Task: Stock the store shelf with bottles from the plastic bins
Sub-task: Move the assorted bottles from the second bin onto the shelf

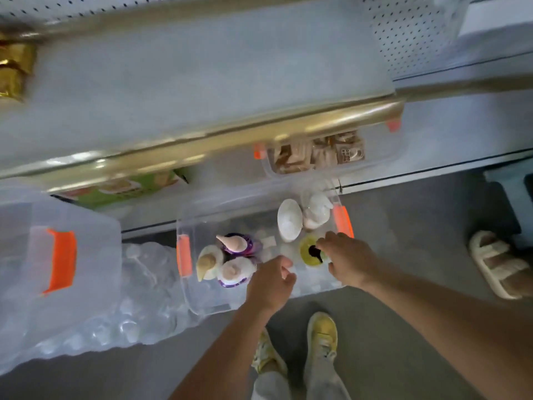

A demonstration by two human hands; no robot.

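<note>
Shelving (202, 67) takes up the whole top half, pale grey boards with a gold trim strip along the front edge, bare across the middle, with some gold packets (14, 73) at the far left. Below it on the floor sits a clear plastic bin (207, 301) with orange latches, and that's where the bottles are. Another clear bin (57, 255) with an orange latch is off to the left, and a third bin (386, 157) holding brown packets is tucked under the shelf lip. A shrink-wrapped pack of water bottles (138, 298) lies between the left bin and the middle one.

Inside the middle bin: three pump bottles (230, 261) clustered at the left end, two white bottles (302, 217) at the far right corner, and a yellow-green bottle with a dark cap (311, 252) near the right side.

Right hand (346, 258) is down on that yellow-green bottle, fingers curled around its top. Left hand (271, 284) hangs over the bin's middle, fingers loosely curled, holding nothing. Yellow sneakers (320, 333) below, someone's white sandal (496, 264) at right.
</note>
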